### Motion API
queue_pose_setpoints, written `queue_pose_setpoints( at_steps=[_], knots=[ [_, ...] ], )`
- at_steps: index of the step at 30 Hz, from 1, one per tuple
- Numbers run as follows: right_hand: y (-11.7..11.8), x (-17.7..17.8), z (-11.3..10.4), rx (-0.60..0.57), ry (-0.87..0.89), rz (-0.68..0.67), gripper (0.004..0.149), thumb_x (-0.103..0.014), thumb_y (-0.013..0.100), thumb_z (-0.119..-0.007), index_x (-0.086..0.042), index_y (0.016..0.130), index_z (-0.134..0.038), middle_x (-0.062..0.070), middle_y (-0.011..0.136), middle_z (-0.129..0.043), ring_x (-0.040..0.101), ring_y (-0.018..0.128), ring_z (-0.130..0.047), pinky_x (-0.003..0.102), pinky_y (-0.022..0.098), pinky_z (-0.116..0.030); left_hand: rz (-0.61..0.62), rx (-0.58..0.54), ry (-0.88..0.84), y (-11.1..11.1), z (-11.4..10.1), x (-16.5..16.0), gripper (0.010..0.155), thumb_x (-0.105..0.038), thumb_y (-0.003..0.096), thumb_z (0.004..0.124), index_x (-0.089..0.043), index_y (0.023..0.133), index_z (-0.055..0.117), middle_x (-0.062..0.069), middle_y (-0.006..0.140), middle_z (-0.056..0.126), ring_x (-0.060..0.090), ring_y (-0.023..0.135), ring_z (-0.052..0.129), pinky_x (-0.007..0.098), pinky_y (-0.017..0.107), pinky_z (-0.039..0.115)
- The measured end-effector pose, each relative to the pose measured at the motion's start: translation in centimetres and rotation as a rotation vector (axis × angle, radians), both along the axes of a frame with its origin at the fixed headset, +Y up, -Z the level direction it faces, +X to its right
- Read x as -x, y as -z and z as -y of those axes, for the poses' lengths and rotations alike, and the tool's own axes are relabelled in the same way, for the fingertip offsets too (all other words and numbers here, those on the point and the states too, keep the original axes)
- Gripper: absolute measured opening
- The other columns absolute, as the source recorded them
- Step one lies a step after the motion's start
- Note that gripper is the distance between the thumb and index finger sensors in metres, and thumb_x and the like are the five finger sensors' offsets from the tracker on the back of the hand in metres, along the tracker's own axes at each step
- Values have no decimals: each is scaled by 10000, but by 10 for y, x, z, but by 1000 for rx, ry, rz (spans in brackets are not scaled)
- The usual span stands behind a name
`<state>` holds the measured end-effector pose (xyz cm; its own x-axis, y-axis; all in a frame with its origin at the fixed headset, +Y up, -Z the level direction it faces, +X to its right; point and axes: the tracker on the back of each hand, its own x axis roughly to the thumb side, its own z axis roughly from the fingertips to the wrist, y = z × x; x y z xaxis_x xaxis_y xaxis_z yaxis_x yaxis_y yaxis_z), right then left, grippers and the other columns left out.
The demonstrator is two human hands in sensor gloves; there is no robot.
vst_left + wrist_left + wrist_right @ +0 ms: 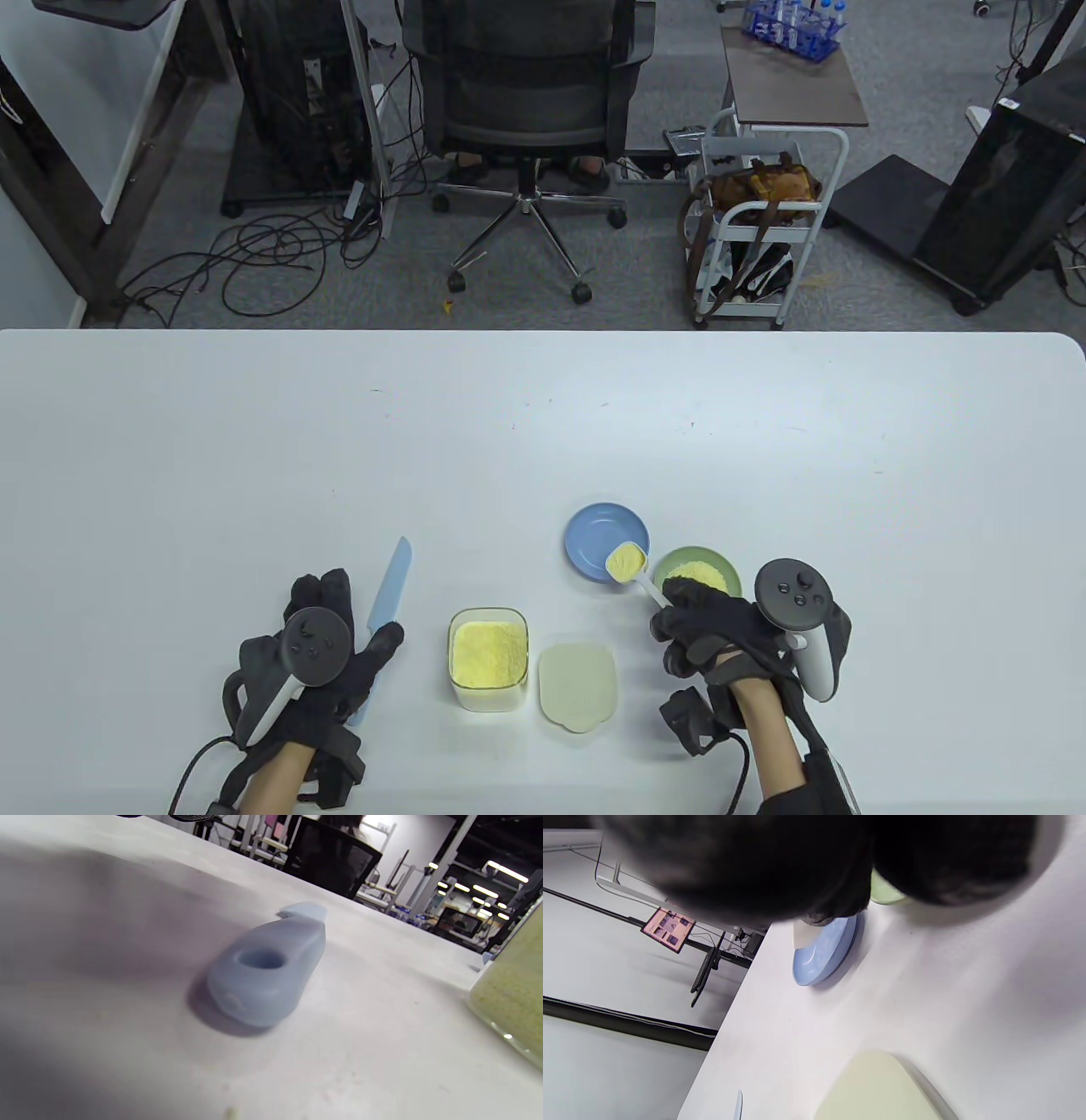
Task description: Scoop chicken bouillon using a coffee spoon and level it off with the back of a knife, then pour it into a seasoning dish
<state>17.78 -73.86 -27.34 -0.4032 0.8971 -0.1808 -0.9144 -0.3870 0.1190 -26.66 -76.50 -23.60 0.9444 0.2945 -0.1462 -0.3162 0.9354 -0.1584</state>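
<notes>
Yellow bouillon powder fills the bowl of the white coffee spoon (632, 570), which the right hand (721, 632) grips by its handle, fingers curled round it, holding the bowl above the near rim of the blue seasoning dish (601, 531). Just right of that dish sits a green dish (697, 570) of the same powder, partly under the hand. Nearer the front edge of the white tabletop (543, 424) stands a clear container (488, 655) of bouillon with its pale lid (579, 684) lying beside it. The left hand (318, 658) rests over the handle of the light blue knife (390, 586), whose blade points away; whether the fingers grip it I cannot tell. From the left wrist, the knife's handle end (265, 978) lies flat on the tabletop, blurred, with the container's wall (513, 993) at the right edge. From the right wrist, dark glove fills the top, the blue dish (823, 952) and a sliver of green dish (884, 893) beneath it, the lid (878, 1090) at the bottom.
</notes>
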Motion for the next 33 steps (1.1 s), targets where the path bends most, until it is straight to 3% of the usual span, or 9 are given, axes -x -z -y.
queue_pose_setpoints(
  at_steps=[8, 21, 26, 30, 33],
  knots=[
    [14, 17, 5, -65, -300, 43, 486, -115, 393, -801, -41, 855, -670, 284, 665, -824, 133, 195, -925, 472, 325, -795, -3, 0, -15, 2, 3, 1, 974, -722, 427, 556, -150, 1125, 190, 299, 1172, 240, 494, 1108, 411, 677, 735, 432],
    [9, 29, -8, -117, -424, 83, 486, -101, 410, -758, -145, 884, -659, 270, 759, -680, 223, 381, -862, 546, 491, -675, 3, -2, -56, 3, 5, 2, 974, -724, 425, 553, -145, 1125, 201, 299, 1173, 260, 492, 1107, 423, 672, 736, 439],
    [-1, 26, -19, -141, -304, -35, 483, -118, 381, -792, -74, 854, -700, 285, 689, -766, 195, 319, -924, 524, 420, -750, 7, 3, -65, 3, 6, 1, 966, -719, 429, 551, -143, 1125, 206, 299, 1171, 266, 492, 1104, 427, 672, 734, 440],
    [-21, 25, -23, -49, -210, -143, 464, -157, 384, -807, -20, 821, -734, 293, 594, -836, 145, 210, -945, 485, 340, -811, 16, 3, -77, 2, 5, 1, 957, -714, 433, 544, -144, 1124, 210, 292, 1171, 272, 486, 1104, 433, 663, 736, 447],
    [-33, 26, -20, 15, -130, -211, 460, -164, 391, -801, 19, 807, -734, 302, 561, -851, 134, 178, -951, 476, 308, -825, 105, -86, -251, 0, 0, -5, 966, -706, 402, 621, -190, 1119, 232, 238, 1176, 283, 445, 1109, 447, 609, 751, 485]
  ],
)
